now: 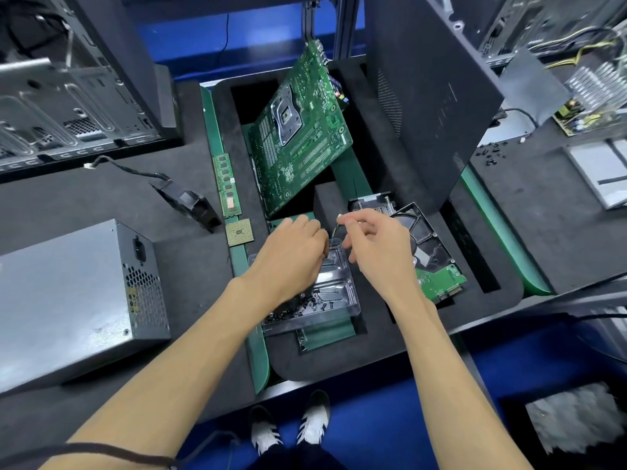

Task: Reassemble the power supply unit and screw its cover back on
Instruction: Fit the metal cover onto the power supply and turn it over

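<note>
The grey metal power supply unit [78,300] lies on the black foam at the left, cover on, away from both hands. In the middle a clear plastic tray [336,293] holds several small black screws [302,307]. My left hand [291,256] reaches into the tray with curled fingers; whatever the fingertips hold is hidden. Above the tray's far end, my right hand [376,245] pinches a small white connector [341,218] on thin wires.
A green motherboard [302,130] leans at the back centre. A RAM stick [228,184], a CPU chip [240,232] and a black fan [190,201] lie to the left. A hard drive [431,252] sits right of the tray. Computer cases stand at both sides.
</note>
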A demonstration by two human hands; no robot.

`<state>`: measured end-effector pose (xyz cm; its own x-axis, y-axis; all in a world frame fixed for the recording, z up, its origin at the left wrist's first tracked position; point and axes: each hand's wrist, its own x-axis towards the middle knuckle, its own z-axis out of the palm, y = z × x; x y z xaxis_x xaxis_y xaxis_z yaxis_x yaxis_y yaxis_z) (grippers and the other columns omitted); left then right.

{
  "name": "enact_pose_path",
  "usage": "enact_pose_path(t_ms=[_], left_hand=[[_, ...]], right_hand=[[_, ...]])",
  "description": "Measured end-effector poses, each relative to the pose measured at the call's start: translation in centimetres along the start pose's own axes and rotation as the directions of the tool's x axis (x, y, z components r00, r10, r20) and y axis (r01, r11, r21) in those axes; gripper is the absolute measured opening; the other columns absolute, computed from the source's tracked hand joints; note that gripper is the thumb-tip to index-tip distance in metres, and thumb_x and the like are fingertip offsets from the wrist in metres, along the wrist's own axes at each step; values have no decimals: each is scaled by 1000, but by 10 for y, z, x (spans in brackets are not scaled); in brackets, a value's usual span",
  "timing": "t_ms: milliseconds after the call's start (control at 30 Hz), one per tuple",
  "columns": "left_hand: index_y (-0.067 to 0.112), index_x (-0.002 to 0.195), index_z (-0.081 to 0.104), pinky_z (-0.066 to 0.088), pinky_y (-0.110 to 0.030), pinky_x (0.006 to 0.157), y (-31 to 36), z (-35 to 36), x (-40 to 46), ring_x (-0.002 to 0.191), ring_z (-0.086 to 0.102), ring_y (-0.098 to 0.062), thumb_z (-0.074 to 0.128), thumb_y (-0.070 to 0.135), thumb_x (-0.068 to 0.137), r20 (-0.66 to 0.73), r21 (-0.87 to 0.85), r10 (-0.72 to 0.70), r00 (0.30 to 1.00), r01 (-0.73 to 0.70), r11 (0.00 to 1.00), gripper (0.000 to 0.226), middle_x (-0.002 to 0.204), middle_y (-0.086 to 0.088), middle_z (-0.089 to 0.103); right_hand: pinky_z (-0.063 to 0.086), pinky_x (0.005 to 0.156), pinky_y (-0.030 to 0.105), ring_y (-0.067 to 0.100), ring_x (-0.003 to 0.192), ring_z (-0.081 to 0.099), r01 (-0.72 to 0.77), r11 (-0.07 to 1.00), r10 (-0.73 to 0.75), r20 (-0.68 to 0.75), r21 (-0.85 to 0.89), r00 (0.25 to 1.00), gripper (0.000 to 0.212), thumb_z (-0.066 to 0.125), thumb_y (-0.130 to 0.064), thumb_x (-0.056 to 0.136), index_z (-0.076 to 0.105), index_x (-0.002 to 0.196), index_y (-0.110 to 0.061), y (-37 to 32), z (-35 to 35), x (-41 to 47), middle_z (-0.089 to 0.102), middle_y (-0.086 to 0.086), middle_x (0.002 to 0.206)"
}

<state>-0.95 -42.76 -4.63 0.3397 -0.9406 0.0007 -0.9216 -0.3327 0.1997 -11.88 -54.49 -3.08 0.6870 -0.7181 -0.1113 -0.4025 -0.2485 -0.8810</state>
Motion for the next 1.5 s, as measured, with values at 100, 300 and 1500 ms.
enact_pose_path(t_ms=[100, 300, 1500], left_hand=[[16, 105, 64, 36, -34, 84, 1, 1, -4, 100, 52, -25, 51, 24, 99, -33, -7, 0, 999, 0, 1000, 17, 101, -2, 60], [13, 105, 71, 39, -36, 83, 12, 1, -2, 96, 52, -25, 61, 31, 96, -63, -90, -36, 997, 31, 995, 23, 93, -2, 61], [21, 79, 68, 46, -11, 64, -56, -120, -169, 63, 60, -3, 69, 4, 83, -124, -749, -703, 700, 399, 530, 18, 72, 7, 67]], right_hand=[[53, 63, 29, 2, 52, 60, 7, 1000, -7, -2, 4, 1000, 22, 58, -22, 99, 69, 89, -38, 0, -1, -1, 70, -15, 64], [49, 61, 27, 3, 52, 60, -5, 1000, 5, -12, 22, 1000, 20, 58, -19, 98, 73, 92, -32, -1, -2, -1, 69, -14, 63], [55, 63, 37, 12, 54, 61, 235, 953, -286, 316, 191, 905, 20, 58, -14, 98, 75, 93, -24, -152, 135, -48, 68, -8, 61]])
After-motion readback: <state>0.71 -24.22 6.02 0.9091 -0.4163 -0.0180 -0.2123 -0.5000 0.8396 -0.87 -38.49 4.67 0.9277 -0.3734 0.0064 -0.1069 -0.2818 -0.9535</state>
